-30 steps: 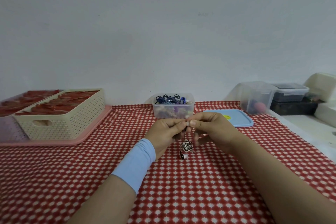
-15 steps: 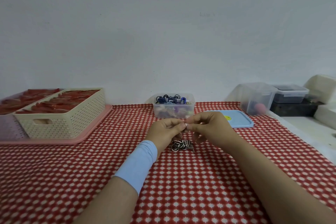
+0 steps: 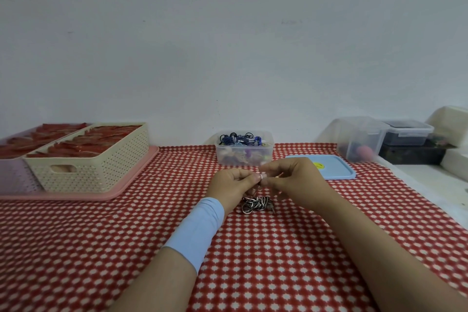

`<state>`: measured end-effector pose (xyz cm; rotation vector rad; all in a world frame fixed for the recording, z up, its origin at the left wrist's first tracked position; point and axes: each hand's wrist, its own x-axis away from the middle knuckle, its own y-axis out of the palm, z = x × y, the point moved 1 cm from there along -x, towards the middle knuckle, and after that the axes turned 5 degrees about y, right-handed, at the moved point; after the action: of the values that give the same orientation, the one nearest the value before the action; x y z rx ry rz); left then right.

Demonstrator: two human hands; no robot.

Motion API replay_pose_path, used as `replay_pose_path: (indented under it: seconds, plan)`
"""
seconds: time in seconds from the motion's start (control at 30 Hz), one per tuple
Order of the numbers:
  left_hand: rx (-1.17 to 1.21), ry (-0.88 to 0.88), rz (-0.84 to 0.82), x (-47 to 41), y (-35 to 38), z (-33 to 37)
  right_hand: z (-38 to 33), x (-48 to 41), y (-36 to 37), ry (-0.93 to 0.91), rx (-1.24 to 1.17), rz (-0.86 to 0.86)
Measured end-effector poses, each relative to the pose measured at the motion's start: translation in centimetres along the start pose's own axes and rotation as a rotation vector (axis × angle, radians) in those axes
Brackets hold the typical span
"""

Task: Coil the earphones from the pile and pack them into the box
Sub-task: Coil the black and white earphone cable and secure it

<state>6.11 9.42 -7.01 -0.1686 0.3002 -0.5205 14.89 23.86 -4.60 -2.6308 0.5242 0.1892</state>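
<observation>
A black-and-white striped earphone (image 3: pixel 256 204) lies as a small coiled bundle on the red checked cloth, just under my hands. Its loose cable end rises to my fingertips. My left hand (image 3: pixel 233 185) and my right hand (image 3: pixel 291 180) meet above it and both pinch that cable end. Behind them stands the clear plastic box (image 3: pixel 244 157), holding several coiled earphones in blue and other colours.
A blue lid (image 3: pixel 331 168) lies right of the box. At the left, a cream perforated basket (image 3: pixel 96 167) of red items sits on a pink tray (image 3: pixel 126 187). Clear and dark containers (image 3: pixel 362 139) stand at the far right, beside a white ledge (image 3: pixel 425 185).
The earphone bundle hung from my fingers a second ago; it has come down onto the cloth. My hands stay together above it, still pinching the cable end.
</observation>
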Motion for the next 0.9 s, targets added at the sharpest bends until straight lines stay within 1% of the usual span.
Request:
replay_pose_path:
  seconds: [0.27, 0.53, 0.77, 0.9]
  plan:
    - [0.063, -0.001, -0.076, 0.30, 0.10, 0.35, 0.55, -0.29, -0.32, -0.034, 0.058, 0.049]
    - [0.081, -0.003, -0.030, 0.18, 0.06, 0.11, -0.02, -0.11, -0.09, -0.047, 0.052, 0.054]
    - [0.072, 0.017, -0.021, 0.09, -0.37, -0.08, -0.04, 0.04, -0.02, 0.039, -0.061, -0.004]
    - [0.085, 0.015, -0.081, 0.04, -0.71, -0.18, -0.30, 0.36, -0.53, 0.103, -0.128, -0.103]
